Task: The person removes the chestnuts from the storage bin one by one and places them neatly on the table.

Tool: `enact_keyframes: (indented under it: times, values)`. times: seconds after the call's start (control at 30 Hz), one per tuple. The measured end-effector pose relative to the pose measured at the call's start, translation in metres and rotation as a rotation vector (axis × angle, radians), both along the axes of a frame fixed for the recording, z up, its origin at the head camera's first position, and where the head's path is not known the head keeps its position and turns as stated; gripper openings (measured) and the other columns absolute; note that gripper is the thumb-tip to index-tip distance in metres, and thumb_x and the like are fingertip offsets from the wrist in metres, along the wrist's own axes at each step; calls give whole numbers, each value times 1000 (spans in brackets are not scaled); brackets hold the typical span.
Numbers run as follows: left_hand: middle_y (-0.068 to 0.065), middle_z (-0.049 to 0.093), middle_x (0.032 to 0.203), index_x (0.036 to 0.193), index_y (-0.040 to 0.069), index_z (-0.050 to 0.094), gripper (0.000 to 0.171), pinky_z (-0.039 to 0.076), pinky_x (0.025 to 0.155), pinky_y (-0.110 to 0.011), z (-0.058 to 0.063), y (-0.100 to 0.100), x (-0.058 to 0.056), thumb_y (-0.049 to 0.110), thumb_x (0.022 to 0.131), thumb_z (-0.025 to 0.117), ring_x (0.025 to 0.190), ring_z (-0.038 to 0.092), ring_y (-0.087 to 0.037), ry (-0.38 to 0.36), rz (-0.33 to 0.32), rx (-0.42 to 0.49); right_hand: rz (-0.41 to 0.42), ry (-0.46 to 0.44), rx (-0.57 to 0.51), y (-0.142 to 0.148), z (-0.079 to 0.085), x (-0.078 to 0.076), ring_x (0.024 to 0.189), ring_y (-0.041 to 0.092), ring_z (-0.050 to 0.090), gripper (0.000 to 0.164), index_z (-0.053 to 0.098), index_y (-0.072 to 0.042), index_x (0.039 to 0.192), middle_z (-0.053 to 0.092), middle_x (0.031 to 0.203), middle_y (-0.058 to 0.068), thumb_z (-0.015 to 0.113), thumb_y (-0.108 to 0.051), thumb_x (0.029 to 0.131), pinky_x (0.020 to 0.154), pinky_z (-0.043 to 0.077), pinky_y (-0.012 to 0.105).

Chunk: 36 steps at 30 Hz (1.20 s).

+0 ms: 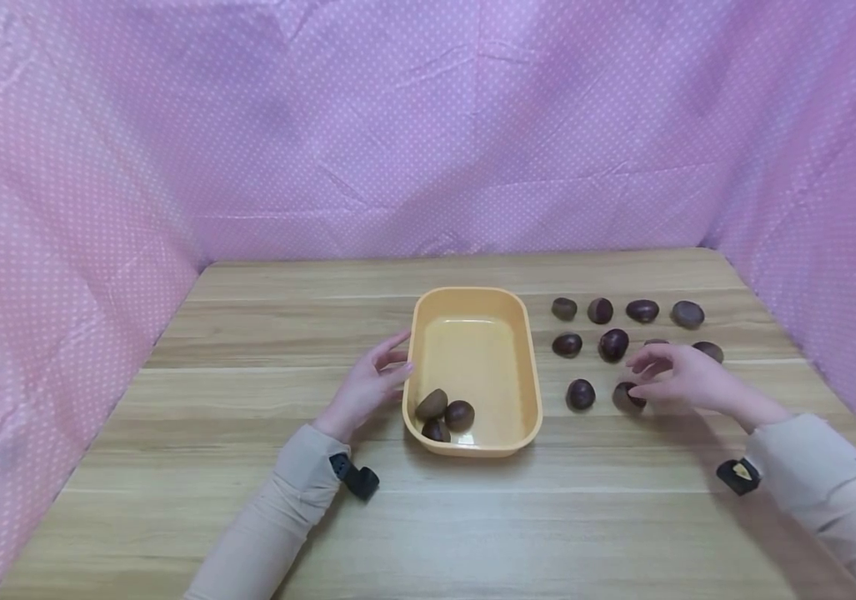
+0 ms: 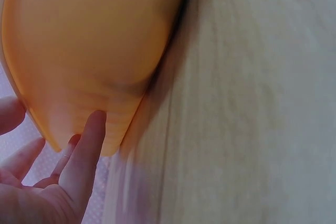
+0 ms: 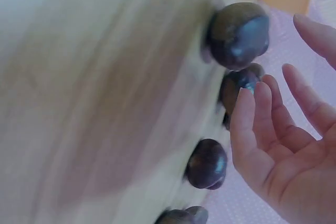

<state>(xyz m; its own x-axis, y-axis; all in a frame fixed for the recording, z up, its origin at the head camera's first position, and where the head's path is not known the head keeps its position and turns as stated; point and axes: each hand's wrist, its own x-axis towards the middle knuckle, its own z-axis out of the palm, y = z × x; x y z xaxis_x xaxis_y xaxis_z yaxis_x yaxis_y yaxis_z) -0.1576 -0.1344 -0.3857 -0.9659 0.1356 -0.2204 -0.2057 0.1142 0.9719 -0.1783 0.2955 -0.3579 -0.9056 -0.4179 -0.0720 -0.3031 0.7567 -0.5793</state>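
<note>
My left hand (image 1: 369,385) is at the left side of a yellow plastic tray (image 1: 533,417). In the left wrist view its fingers (image 2: 86,156) reach along the tray's outer wall, the thumb near the rim. Three brown chestnuts lie together in the tray's near left corner, one of them round and glossy (image 1: 460,416). My right hand (image 1: 686,379) hovers over the chestnuts on the right, fingers spread and slightly bent. Nearest to its fingertips is a chestnut (image 1: 626,397) in the near row; the right wrist view shows a gap between hand and chestnut (image 3: 239,35).
Loose chestnuts stand in rows on the wooden table (image 1: 270,333), including a far right one (image 1: 688,314) and a near left one (image 1: 581,394). The right hand partly covers some of the middle row. Pink dotted cloth (image 1: 428,125) hangs behind and at both sides.
</note>
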Motion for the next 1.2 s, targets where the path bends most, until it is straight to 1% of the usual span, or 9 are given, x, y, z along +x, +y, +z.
enact_keyframes:
  times: [0.1,0.23,0.33,0.43,0.53,0.67,0.77,0.97,1.2]
  values:
    - [-21,47,135,146,19,36,60,55,89,-41,0,1,0,6,92,58,120,51,-35,5,-2,-6,13,26,-13,-3,2,1,83,8,63,35,65,-1,103,70,95,8,78,-18,76,77,52,24]
    - [-21,47,134,146,20,36,60,55,89,-41,1,1,1,5,92,58,120,52,-34,2,0,0,50,21,-64,-13,3,2,82,3,62,33,65,0,102,70,94,9,78,-17,76,74,52,23]
    - [-20,47,134,146,20,37,59,55,88,-42,1,1,2,5,92,58,119,52,-33,-4,3,7,71,12,-80,-25,4,3,82,4,61,33,65,-1,102,69,95,9,78,-16,77,74,53,25]
    - [-20,48,134,146,20,37,59,55,89,-42,1,2,3,6,92,58,119,52,-33,-7,7,3,98,8,-87,-38,6,2,84,8,62,34,65,-1,104,68,96,9,77,-16,77,76,54,30]
    - [-20,47,134,146,20,37,59,54,89,-42,2,2,3,6,92,58,120,52,-33,-6,8,1,117,-26,-119,-52,8,0,85,11,62,34,64,1,105,67,97,11,77,-16,78,75,56,28]
    - [-20,47,134,146,20,37,59,54,89,-42,2,1,2,6,93,58,120,51,-33,-2,6,1,138,-99,-200,-71,10,-2,88,16,62,33,62,3,105,66,99,16,76,-13,79,72,57,23]
    - [-19,47,134,146,20,37,58,55,89,-42,2,1,2,6,93,58,120,51,-33,-7,12,5,160,-125,-243,-86,11,-3,90,19,62,32,63,2,105,65,100,15,76,-13,79,75,57,24]
    - [-19,47,134,146,21,37,59,55,89,-41,2,2,2,7,92,58,120,51,-33,-6,8,1,194,-145,-267,-111,14,-5,92,20,60,32,63,0,105,65,99,12,75,-13,79,79,57,30]
    - [-20,46,134,146,20,37,59,55,88,-41,2,1,3,6,93,57,119,52,-33,-6,10,9,258,-115,-256,-134,25,-8,88,18,60,31,62,1,105,64,99,13,74,-11,79,78,56,32]
